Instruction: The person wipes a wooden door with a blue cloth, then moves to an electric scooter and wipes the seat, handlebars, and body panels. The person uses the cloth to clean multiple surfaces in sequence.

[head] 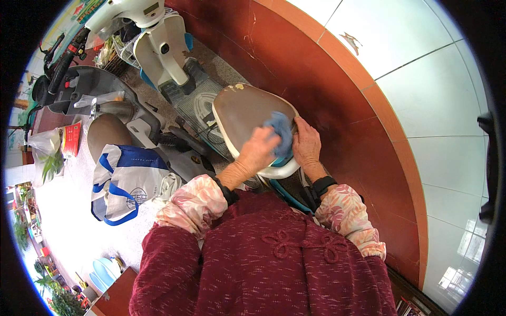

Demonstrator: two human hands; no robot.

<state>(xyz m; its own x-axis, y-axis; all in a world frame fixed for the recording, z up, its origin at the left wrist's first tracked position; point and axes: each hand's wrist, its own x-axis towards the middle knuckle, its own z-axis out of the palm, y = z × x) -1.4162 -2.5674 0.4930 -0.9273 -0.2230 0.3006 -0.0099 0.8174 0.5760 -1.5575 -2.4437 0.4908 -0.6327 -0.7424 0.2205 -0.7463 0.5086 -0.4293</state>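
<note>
My left hand [259, 148], slightly blurred, grips a crumpled blue cloth [281, 132] against the brown-topped seat [253, 108] of an electric scooter. Pale trim runs around the seat, and its covering is worn and peeling at the far end. My right hand [307, 144] holds the seat's right edge beside the cloth, its fingertips at the rim and its palm along the side. Behind the seat, nearest to me, curves a white rear rail [280, 170]. Ahead are the scooter's footboard [189, 93] with a coiled pale cable [205, 104], and its white front panel [162, 51].
A second, grey scooter [148, 122] stands close on the left, with a white-and-blue tote bag [130, 181] at its rear. A dark red wall base [332, 91] and white tiles [431, 94] rise on the right. Blue basins [104, 272] sit at lower left.
</note>
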